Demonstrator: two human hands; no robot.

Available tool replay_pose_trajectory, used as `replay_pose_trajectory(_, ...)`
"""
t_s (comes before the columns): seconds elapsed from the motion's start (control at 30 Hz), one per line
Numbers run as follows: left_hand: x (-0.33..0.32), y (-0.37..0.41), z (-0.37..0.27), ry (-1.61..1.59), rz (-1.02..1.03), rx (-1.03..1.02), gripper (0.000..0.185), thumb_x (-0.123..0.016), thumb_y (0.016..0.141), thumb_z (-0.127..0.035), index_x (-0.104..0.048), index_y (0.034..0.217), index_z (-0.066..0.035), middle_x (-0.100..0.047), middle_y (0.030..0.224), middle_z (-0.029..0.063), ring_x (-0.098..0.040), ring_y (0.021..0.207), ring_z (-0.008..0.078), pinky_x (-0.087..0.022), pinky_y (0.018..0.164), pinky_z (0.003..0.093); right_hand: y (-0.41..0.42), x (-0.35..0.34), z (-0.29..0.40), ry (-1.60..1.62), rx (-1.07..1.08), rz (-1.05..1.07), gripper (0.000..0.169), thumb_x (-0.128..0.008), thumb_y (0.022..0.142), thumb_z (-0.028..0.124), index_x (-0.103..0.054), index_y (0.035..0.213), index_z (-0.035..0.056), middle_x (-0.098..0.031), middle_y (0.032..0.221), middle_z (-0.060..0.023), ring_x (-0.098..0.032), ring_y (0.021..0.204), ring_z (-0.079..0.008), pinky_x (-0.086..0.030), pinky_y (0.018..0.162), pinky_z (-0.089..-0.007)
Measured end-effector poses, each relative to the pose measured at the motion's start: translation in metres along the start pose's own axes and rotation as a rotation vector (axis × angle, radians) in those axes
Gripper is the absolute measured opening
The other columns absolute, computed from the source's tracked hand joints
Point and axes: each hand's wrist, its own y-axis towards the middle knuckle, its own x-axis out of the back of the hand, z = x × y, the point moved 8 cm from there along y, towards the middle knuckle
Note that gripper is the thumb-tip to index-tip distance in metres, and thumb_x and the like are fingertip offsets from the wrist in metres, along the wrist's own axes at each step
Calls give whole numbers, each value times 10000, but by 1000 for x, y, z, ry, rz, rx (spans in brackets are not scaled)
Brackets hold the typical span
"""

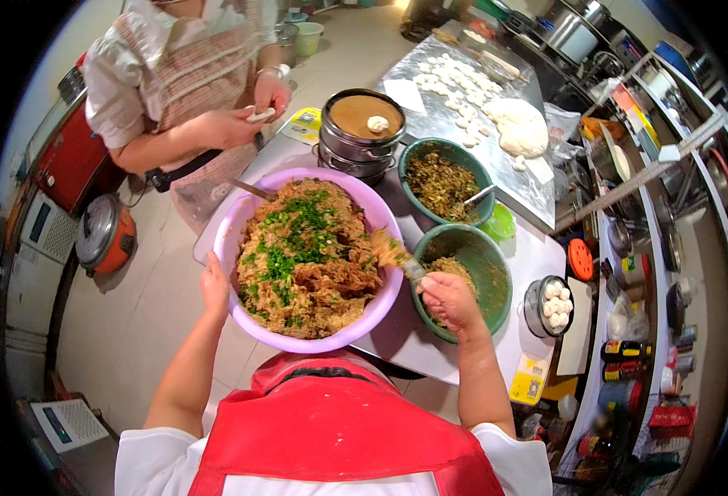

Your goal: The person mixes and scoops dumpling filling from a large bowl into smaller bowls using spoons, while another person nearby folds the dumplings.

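A big lilac plastic basin (395, 291) holds ground filling topped with chopped green onion (289, 232). My left hand (215, 286) rests against the basin's outer left side, its grip partly hidden. In my right hand (449, 302) is a metal spoon (412, 270) loaded with filling, held over the gap between the basin and a green bowl (497, 291). That bowl contains a smaller amount of filling (454, 273). Behind it, another green bowl (410, 155) holds a darker chopped filling and a spoon. A utensil handle (252, 189) leans out of the basin's far left.
A co-worker (196, 80) handles dough at the left. Stacked steamers (361, 146) carry one bun (377, 124). Dough (522, 127) and small dough pieces lie on a metal worktop (401, 68). A small steamer (532, 310) of buns stands right; shelves (633, 248) line that side.
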Motion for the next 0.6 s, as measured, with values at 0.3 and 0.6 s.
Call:
replay_pose_trajectory(0.3,0,4,5,-77,54,-5,607,-304,826,-538,-553,770,13,-498,572,51,-459,458,135,-365,421,264,-14,111,-25,-1560,66,-652,88,-439,709,34,-500,770,13,-559,720,-171,-572,657,-342,-450,588,-433)
replay_pose_trajectory(0.6,0,10,13,-15,44,52,646,-298,832,-527,-568,848,60,-538,651,82,-497,545,155,-393,493,279,-72,95,-42,-1713,2,-543,93,-469,672,32,-533,714,-22,-563,689,-170,-580,610,-313,-469,563,-388)
